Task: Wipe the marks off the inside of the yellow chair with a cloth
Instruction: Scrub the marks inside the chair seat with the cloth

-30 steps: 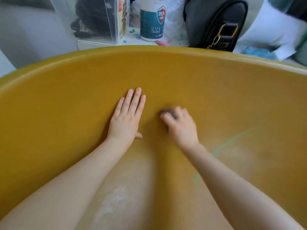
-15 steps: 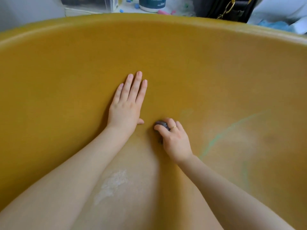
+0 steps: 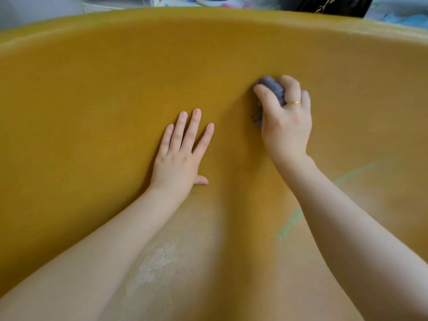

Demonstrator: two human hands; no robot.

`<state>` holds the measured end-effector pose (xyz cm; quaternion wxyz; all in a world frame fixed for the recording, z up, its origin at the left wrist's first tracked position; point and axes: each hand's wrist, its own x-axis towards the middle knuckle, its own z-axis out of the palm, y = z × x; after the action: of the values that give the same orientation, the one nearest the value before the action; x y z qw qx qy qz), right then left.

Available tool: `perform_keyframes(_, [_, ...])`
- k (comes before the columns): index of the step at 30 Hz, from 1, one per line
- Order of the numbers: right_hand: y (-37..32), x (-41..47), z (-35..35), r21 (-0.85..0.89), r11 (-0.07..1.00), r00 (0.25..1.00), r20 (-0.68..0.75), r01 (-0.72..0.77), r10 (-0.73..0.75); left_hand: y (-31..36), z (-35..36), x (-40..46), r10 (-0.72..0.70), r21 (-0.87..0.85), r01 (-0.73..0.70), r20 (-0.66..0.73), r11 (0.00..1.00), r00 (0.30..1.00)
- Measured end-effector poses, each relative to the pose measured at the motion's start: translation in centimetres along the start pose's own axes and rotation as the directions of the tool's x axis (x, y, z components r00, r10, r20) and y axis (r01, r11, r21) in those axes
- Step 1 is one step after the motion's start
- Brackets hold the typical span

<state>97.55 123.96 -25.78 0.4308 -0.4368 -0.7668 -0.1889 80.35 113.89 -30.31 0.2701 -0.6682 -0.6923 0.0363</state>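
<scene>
Most of the crumpled purple cloth (image 3: 272, 88) hides inside my right hand (image 3: 286, 121), fingers clenched around it; my left hand (image 3: 178, 158) lies flat, fingers released, on the curved yellow plastic chair (image 3: 92, 100).

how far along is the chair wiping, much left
Midway, at a guess. The chair's upper wall looks free of marks. The right hand presses the bunched cloth against it while the left hand braces flat. A green streak and white smear remain lower down.
</scene>
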Motion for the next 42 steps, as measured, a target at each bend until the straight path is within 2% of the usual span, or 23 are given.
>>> perform_keyframes(2, [-0.2,-6.1,0.7,0.013,0.984,0.976,0.125,0.180,-0.180,0.2,0.1,0.2,0.008,-0.005,-0.008,-0.020,1.000,1.000])
perform_keyframes(3, [-0.8,-9.0,0.5,0.047,0.977,0.955,0.206,0.208,-0.213,0.3,0.1,0.2,0.004,-0.006,-0.004,-0.024,1.000,1.000])
perform_keyframes(5, [-2.0,-12.7,-0.6,0.118,0.982,0.934,0.309,0.150,-0.180,0.4,-0.1,0.1,-0.008,-0.023,0.008,-0.009,1.000,1.000])
perform_keyframes(7, [-2.5,-13.6,-1.4,0.160,0.976,0.905,0.377,0.148,-0.199,0.7,-0.6,-0.1,-0.013,-0.024,0.014,0.035,1.000,0.999])
perform_keyframes(10, [-1.2,-11.2,-1.9,0.158,0.928,0.838,0.400,0.336,-0.372,1.3,-1.5,-0.4,-0.025,-0.016,0.026,0.086,1.000,0.996])
perform_keyframes(12, [0.6,-7.8,-2.0,0.090,0.931,0.867,0.342,0.353,-0.362,1.5,-1.7,-0.4,0.012,-0.039,-0.008,0.124,0.999,0.992])
perform_keyframes(15, [3.0,-1.5,-2.4,-0.142,0.972,0.979,0.106,0.186,-0.172,1.5,-1.2,-0.3,0.076,-0.088,-0.060,0.188,0.994,0.979])
perform_keyframes(17, [3.7,0.6,-2.3,-0.163,0.985,0.997,-0.047,0.058,-0.067,1.6,-1.0,-0.3,0.063,-0.068,-0.053,0.148,0.996,0.987])
perform_keyframes(19, [3.6,-0.9,-1.7,-0.117,0.992,0.993,-0.095,0.054,-0.065,1.7,-0.8,-0.3,0.043,-0.066,-0.035,0.117,0.997,0.992])
perform_keyframes(20, [3.3,-3.0,-1.4,-0.071,0.993,0.995,-0.042,0.093,-0.096,1.8,-0.8,-0.4,0.051,-0.081,-0.040,0.130,0.996,0.990])
perform_keyframes(22, [2.0,-8.6,-1.7,0.057,0.985,0.971,0.171,0.162,-0.169,1.7,-1.0,-0.4,0.073,-0.109,-0.055,0.166,0.993,0.983])
perform_keyframes(24, [0.1,-13.5,-2.5,0.144,0.985,0.932,0.334,0.098,-0.141,1.6,-1.3,-0.3,0.052,-0.075,-0.042,0.135,0.996,0.989])
perform_keyframes(26, [-0.8,-15.4,-3.1,0.173,0.983,0.894,0.430,0.056,-0.127,1.6,-1.7,-0.3,0.022,-0.079,-0.014,0.102,0.997,0.995])
perform_keyframes(28, [0.0,-13.7,-3.4,0.172,0.968,0.847,0.472,0.183,-0.244,1.6,-1.8,-0.5,0.050,-0.121,-0.035,0.130,0.992,0.990])
perform_keyframes(29, [0.9,-11.8,-3.6,0.144,0.963,0.845,0.462,0.230,-0.271,1.8,-1.8,-0.4,0.064,-0.142,-0.042,0.156,0.989,0.986])
perform_keyframes(30, [2.0,-9.7,-3.9,0.090,0.968,0.872,0.419,0.236,-0.252,1.8,-1.8,-0.4,0.074,-0.149,-0.047,0.182,0.988,0.980])
perform_keyframes(32, [4.0,-5.3,-4.4,-0.055,0.979,0.946,0.271,0.199,-0.177,1.8,-1.5,-0.4,0.085,-0.149,-0.057,0.190,0.987,0.978])
perform_keyframes(34, [5.0,-2.2,-4.4,-0.176,0.974,0.985,0.118,0.145,-0.125,1.7,-1.1,-0.4,0.081,-0.157,-0.057,0.153,0.986,0.985])
perform_keyframes(37, [4.1,-1.7,-2.9,-0.169,0.982,0.993,-0.096,-0.081,0.065,1.7,-0.4,-0.4,0.041,-0.112,-0.032,0.081,0.993,0.996])
perform_keyframes(38, [3.4,-2.9,-2.1,-0.124,0.986,0.989,-0.108,-0.111,0.098,1.8,-0.2,-0.4,0.040,-0.107,-0.032,0.066,0.994,0.997])
perform_keyframes(40, [1.3,-7.5,-1.3,-0.023,0.999,0.997,0.063,-0.033,0.034,1.9,0.1,-0.5,0.047,-0.104,-0.039,0.071,0.994,0.996])
perform_keyframes(42, [-1.4,-12.8,-1.9,0.092,0.995,0.957,0.284,0.038,-0.062,1.8,-0.2,-0.4,0.024,-0.134,-0.015,0.063,0.991,0.998])
